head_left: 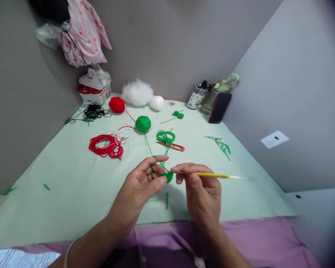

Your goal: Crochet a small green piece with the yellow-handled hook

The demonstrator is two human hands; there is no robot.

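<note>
Between the thumb and fingers of my left hand is a small green crochet piece. Green yarn passes over the left index finger and runs back to the green yarn ball. My right hand grips a crochet hook with a yellow handle, its metal tip pointing left and meeting the top of the piece. Whether a loop sits on the tip is too small to tell. Below the piece, a short green yarn scrap lies on the pale green table cover.
Orange thread snips lie beside a green yarn coil. Red yarn loops, a red ball, a white ball and fluffy stuffing lie farther back. At the back right stand a pen cup, a bottle and a phone.
</note>
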